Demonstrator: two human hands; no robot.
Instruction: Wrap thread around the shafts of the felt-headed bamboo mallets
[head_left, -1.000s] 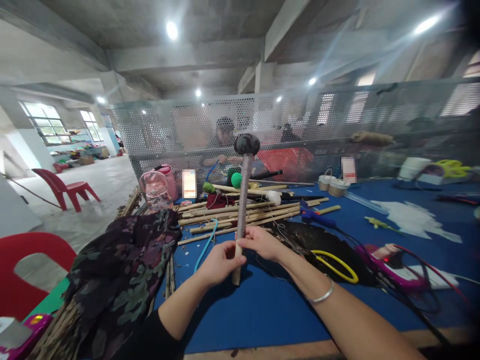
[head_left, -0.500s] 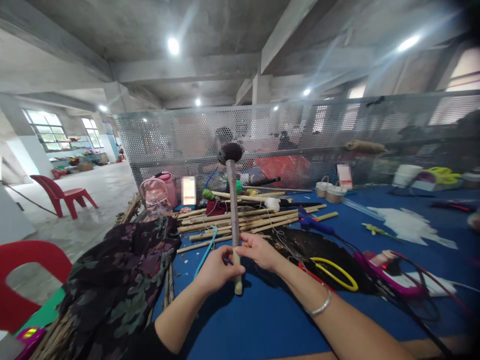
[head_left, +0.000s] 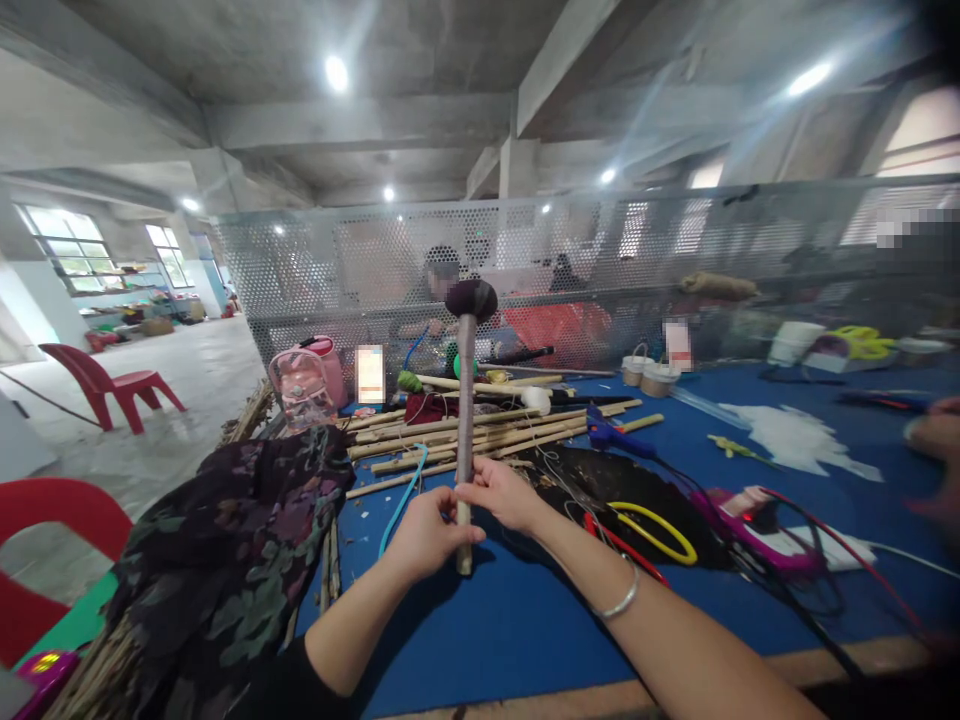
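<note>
Upright before me stands a wooden stick with a dark round head (head_left: 466, 400), mallet-like in shape. Greyish-brown wrapping covers its shaft down to my fingers, and the pale bare wood shows below. My left hand (head_left: 429, 528) pinches the lower shaft between thumb and fingers. Just above, my right hand (head_left: 506, 494) is closed on the wrapped part, thumb and fingertips against the shaft. Whether the right fingers also hold an end of the wrapping is too small to tell. Behind the shaft lie several loose wooden sticks (head_left: 540, 432).
On the blue table (head_left: 480, 650) are a blue glue gun (head_left: 626, 433), yellow-handled scissors (head_left: 667, 545), a purple power strip (head_left: 787, 550) and white sheets (head_left: 795, 440). Dark patterned cloth (head_left: 232, 540) lies left. A perforated metal screen (head_left: 337, 270) stands behind. Another person's hand (head_left: 937, 440) is at right.
The view has shifted slightly, so the table scene sits a little further left. Both hands keep their grip on the stick. Another person's hand has come further in at the right edge.
</note>
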